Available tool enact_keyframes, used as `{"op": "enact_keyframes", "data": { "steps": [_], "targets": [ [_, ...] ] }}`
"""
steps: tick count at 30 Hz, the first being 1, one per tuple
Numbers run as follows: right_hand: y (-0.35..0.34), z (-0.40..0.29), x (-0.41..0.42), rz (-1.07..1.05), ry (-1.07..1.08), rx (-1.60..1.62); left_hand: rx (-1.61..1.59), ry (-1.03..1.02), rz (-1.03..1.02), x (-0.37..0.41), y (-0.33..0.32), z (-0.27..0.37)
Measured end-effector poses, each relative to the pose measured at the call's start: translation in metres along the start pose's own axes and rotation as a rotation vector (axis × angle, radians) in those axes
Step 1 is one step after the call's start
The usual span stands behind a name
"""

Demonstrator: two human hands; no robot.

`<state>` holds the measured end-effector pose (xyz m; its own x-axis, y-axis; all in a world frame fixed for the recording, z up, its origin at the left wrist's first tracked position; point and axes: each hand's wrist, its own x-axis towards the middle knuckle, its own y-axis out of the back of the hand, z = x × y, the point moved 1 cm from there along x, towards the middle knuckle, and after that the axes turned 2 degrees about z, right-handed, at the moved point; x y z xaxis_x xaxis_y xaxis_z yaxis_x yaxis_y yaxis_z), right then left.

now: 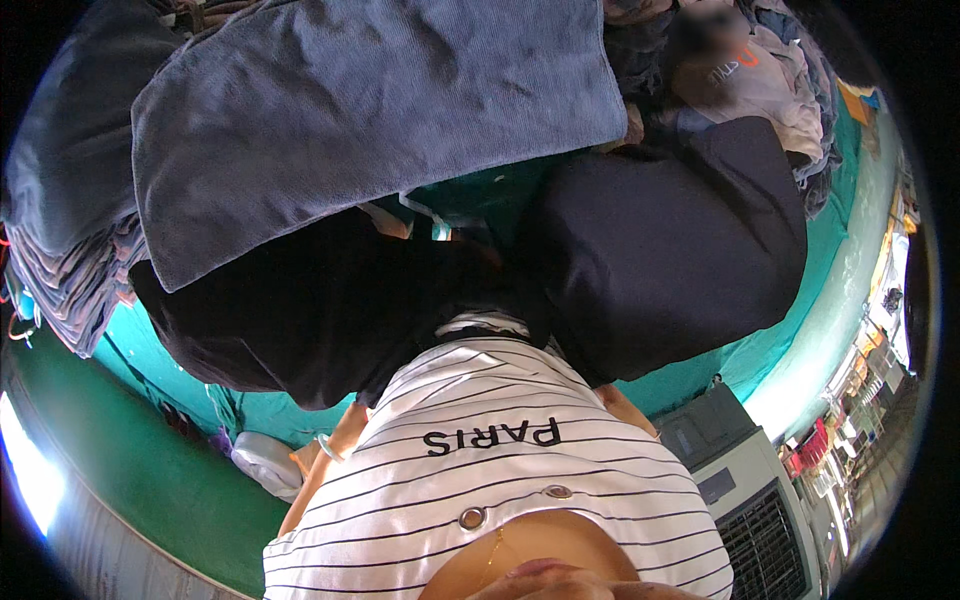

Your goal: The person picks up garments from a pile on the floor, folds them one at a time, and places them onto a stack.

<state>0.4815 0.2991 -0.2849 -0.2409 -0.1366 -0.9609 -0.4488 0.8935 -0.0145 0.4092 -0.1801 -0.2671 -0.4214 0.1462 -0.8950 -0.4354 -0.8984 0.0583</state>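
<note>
Both of my hands are out of view; my forearms run down beside my hips and end behind my shirt and trousers. A pale bracelet (331, 448) circles the left wrist. Before me a large blue-grey towel-like cloth (390, 97) lies spread, its lower left corner over my black trousers (300, 315). Below its near edge, between my legs, a bit of bare skin (388, 222) shows beside a thin pale strap; which body part it is, I cannot tell.
A layered stack of folded cloths (82, 277) stands at the left. Crumpled garments (780, 90) are heaped at the upper right. Green sheeting (817, 247) covers the floor. A white rounded container (266, 461) is behind me at the left, a grey vented appliance (750, 480) at the right.
</note>
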Motion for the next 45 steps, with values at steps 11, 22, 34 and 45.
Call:
{"op": "enact_keyframes", "data": {
  "steps": [11, 22, 34, 45],
  "targets": [
    [-0.004, 0.001, 0.008, 0.030, 0.183, 0.029, -0.495, -0.001, 0.292, 0.003, 0.035, 0.021],
    [-0.010, -0.009, 0.007, 0.017, 0.165, 0.044, -0.628, -0.058, 0.424, 0.010, 0.080, 0.033],
    [-0.004, -0.019, 0.003, -0.014, 0.145, 0.069, -0.678, -0.051, 0.402, 0.010, 0.077, 0.035],
    [0.011, -0.052, -0.022, -0.090, 0.103, 0.159, -0.719, -0.048, 0.390, 0.007, 0.077, 0.035]
  ]
}}
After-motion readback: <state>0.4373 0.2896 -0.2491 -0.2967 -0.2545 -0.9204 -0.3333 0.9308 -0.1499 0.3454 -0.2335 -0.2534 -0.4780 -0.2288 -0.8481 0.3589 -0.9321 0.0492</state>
